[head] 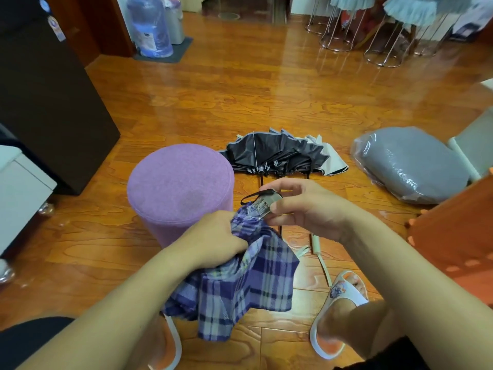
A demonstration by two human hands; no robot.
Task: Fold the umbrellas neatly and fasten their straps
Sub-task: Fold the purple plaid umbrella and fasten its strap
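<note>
Head view. The left hand (pixel 216 236) grips the gathered cloth of the plaid umbrella (pixel 240 279), fingers clenched round the folds near its upper end. The right hand (pixel 301 206) pinches the metal rib tips (pixel 264 205) at that end between thumb and fingers, beside a black wrist loop (pixel 256 195). The plaid umbrella hangs in the air above the wooden floor (pixel 240 89), its canopy loose and unfolded. A black umbrella (pixel 280 153) lies half collapsed on the floor beyond the hands, just beside a purple stool (pixel 178 185). A grey cushion (pixel 410 164) in plastic lies to the right.
</note>
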